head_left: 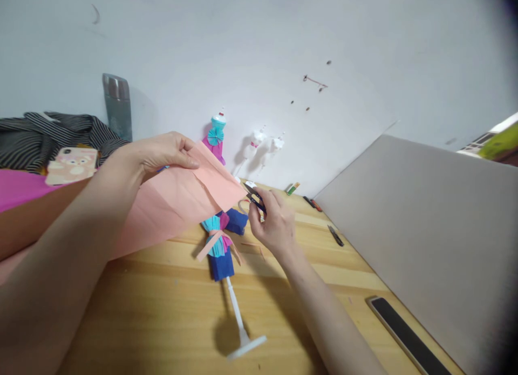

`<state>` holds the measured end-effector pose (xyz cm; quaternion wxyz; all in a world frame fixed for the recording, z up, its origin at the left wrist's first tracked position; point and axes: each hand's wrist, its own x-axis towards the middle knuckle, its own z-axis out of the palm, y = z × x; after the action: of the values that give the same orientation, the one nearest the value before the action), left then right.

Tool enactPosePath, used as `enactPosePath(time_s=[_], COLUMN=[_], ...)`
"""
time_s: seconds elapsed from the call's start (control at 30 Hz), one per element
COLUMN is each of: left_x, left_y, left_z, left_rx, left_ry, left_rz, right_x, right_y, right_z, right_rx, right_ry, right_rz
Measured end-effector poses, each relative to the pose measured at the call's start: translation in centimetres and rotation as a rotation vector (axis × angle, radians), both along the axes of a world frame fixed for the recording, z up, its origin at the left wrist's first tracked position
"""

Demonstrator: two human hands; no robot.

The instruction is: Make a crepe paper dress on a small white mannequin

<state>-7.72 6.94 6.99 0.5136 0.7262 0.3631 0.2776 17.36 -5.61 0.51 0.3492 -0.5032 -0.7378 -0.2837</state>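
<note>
My left hand (164,152) is closed on the upper edge of a long sheet of peach crepe paper (182,199), holding it up over the wooden table (162,310). My right hand (273,221) grips small black scissors (254,197), whose blades meet the paper's right corner. Below the paper lies a small white mannequin stand (240,324) dressed in turquoise, dark blue and pink paper (220,248), tied with a peach ribbon.
Against the white wall stand another dressed mannequin (216,135) and two bare white ones (263,145). A grey laptop lid (424,229) rises at right, a dark phone (404,334) beside it. At left are a phone in a pink case (72,165), striped cloth (48,132), and a grey flask (117,106).
</note>
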Motion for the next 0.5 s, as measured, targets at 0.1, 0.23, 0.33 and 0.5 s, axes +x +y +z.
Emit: enactPosePath(time_s=[0.1,0.23,0.33,0.5], left_x=[0.04,0.09,0.17,0.34], left_y=[-0.16,-0.39,-0.58,-0.58], left_z=[0.06,0.15,0.22,0.19], left_rx=[0.000,-0.022,-0.044,-0.094], left_ry=[0.010,-0.002,-0.018,-0.062], left_rz=[-0.005,-0.048,-0.061,-0.060], right_x=[0.20,0.37,0.38,0.35], right_y=[0.15,0.28,0.32,0.38], right_z=[-0.13,-0.25,-0.30,-0.34], right_rx=[0.016,0.037,0.049,0.063], right_ry=[0.002,-0.013,-0.021,-0.030], right_rz=[0.015,0.031,0.044,0.036])
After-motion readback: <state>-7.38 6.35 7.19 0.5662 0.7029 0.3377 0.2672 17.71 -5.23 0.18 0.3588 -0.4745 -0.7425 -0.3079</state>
